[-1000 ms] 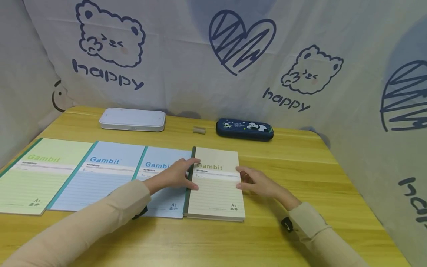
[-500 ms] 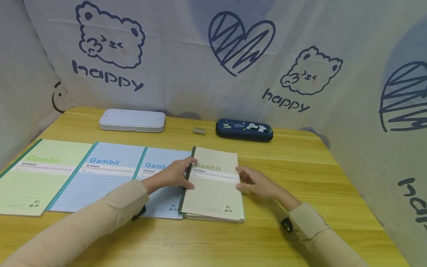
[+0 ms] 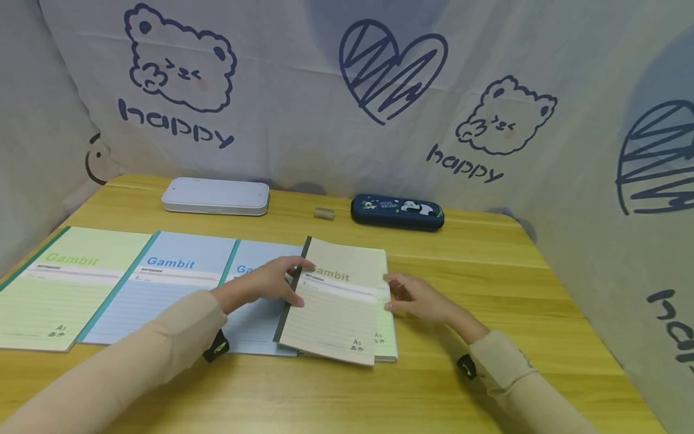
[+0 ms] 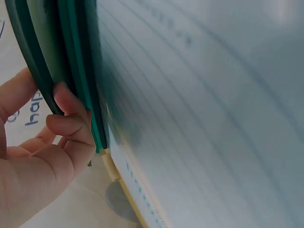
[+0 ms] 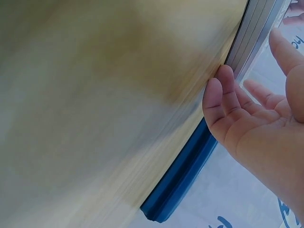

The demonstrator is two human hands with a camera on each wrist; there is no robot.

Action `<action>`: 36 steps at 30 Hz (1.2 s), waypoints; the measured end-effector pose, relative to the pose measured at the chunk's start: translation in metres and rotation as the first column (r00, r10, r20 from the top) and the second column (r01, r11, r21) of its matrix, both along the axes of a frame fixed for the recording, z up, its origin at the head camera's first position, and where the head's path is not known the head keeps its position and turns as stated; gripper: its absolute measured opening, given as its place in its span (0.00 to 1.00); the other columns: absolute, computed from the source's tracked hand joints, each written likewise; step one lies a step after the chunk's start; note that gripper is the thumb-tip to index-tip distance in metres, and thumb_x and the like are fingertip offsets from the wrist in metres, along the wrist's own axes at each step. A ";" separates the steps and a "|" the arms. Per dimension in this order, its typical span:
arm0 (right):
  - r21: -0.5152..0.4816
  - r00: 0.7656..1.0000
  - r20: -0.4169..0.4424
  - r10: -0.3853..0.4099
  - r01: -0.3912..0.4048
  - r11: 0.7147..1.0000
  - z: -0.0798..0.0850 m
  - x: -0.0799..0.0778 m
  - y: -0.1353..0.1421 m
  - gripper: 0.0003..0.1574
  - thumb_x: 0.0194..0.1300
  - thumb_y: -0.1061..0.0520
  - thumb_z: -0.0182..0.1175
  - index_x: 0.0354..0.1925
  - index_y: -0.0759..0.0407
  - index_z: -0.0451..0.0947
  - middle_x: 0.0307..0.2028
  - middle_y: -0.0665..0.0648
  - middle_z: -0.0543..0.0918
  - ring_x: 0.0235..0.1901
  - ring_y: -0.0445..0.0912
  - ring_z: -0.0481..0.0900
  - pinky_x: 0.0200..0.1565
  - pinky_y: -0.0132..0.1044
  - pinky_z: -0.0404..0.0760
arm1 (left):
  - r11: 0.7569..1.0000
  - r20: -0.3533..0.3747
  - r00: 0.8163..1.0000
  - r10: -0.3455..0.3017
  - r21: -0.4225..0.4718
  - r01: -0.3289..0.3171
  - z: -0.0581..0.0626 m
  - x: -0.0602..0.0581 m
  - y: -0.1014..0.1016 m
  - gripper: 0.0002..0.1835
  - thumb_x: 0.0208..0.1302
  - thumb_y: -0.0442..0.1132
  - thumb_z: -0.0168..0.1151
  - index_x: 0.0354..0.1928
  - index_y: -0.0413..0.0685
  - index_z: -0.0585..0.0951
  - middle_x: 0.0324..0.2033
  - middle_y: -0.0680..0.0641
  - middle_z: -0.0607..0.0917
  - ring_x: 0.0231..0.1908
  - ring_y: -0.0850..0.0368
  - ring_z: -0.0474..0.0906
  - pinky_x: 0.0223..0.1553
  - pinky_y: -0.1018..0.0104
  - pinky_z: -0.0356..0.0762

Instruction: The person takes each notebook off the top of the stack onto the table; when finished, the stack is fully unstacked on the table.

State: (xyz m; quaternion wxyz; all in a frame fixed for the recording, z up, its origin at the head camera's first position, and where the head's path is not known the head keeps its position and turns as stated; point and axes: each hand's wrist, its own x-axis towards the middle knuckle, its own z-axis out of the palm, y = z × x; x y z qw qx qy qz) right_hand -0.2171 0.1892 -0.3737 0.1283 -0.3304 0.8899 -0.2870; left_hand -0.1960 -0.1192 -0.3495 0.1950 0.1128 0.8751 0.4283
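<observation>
The left hand [image 3: 273, 280] pinches the dark-spined edge of a beige Gambit notebook [image 3: 331, 322], thumb on the cover. In the left wrist view the fingers of the left hand [image 4: 57, 147] reach under that spine, with green spines stacked just below. Shifted left and tilted, the beige notebook lies across a stack whose top is a light green notebook [image 3: 387, 325]. It also overlaps the right part of a blue notebook [image 3: 246, 337]. At the stack's right edge rests the right hand [image 3: 417, 295], its fingers loosely bent; the right wrist view shows its fingertips beside the stacked page edges [image 5: 251, 33].
Farther left lie another blue notebook [image 3: 157, 301] and a light green notebook [image 3: 54, 295], side by side. Along the back of the wooden table [image 3: 466, 259] stand a white case [image 3: 215, 194], a small tan cylinder [image 3: 324, 213] and a dark blue panda pencil case [image 3: 397, 212]. A printed cloth hangs behind.
The left hand has drawn the beige notebook left and slightly toward the person, tilting it and baring the light green notebook beneath. The right hand has stayed at the stack's edge.
</observation>
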 end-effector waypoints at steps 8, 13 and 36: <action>0.010 1.000 -0.005 0.007 -0.007 1.000 0.001 0.001 0.001 0.36 0.59 0.53 0.59 0.58 0.72 0.61 0.43 0.60 0.74 0.37 0.47 0.71 0.40 0.39 0.72 | 0.980 0.117 0.992 -0.052 0.195 0.028 0.000 0.002 -0.014 0.33 0.47 0.24 0.64 0.59 0.41 0.69 0.57 0.36 0.65 0.48 0.48 0.63 0.44 0.60 0.65; 0.008 1.000 0.000 0.003 -0.003 1.000 0.002 0.001 0.000 0.36 0.59 0.53 0.59 0.59 0.71 0.61 0.44 0.60 0.74 0.37 0.48 0.70 0.41 0.40 0.72 | 0.960 0.170 0.982 -0.083 0.280 0.033 0.002 0.008 -0.018 0.34 0.48 0.21 0.59 0.61 0.40 0.66 0.65 0.38 0.52 0.62 0.42 0.49 0.52 0.56 0.59; 0.025 1.000 -0.013 -0.002 0.002 1.000 0.001 0.003 0.000 0.36 0.59 0.51 0.59 0.59 0.70 0.61 0.43 0.58 0.73 0.37 0.47 0.69 0.40 0.38 0.71 | 0.844 0.125 0.960 -0.251 0.514 0.154 0.003 0.019 -0.046 0.31 0.54 0.18 0.46 0.62 0.36 0.62 0.53 0.37 0.70 0.45 0.49 0.72 0.41 0.58 0.72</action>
